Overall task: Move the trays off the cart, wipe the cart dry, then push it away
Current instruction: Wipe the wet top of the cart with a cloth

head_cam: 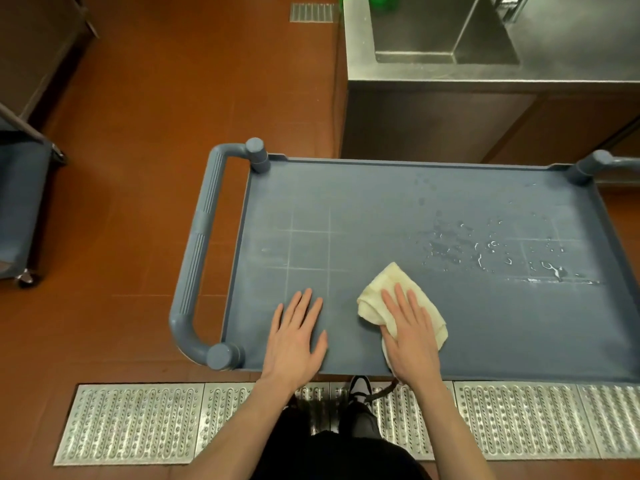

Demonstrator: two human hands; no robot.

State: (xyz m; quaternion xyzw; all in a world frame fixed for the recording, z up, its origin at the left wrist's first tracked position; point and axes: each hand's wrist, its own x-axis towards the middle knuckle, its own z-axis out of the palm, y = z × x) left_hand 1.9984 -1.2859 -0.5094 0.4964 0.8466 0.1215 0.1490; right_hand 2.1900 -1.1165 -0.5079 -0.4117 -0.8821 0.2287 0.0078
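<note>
No trays on my cart [398, 209]; right hand [412, 336] flat on cloth [388, 282], left hand [298, 336] flat beside, droplets [491, 251] at two o'clock unwiped.

Bare forearms, no sleeves, dark trousers [346, 455], black-and-white shoe [361, 388]

- The right hand [412, 336] lies flat on a cream cloth [391, 289] on the grey cart [346, 202].
- The left hand [298, 336] rests flat at the cloth's 9 o'clock.
- Water drops [491, 251] lie at the cloth's 2 o'clock.
- A steel sink [450, 36] stands at the cart's 12 o'clock.
</note>
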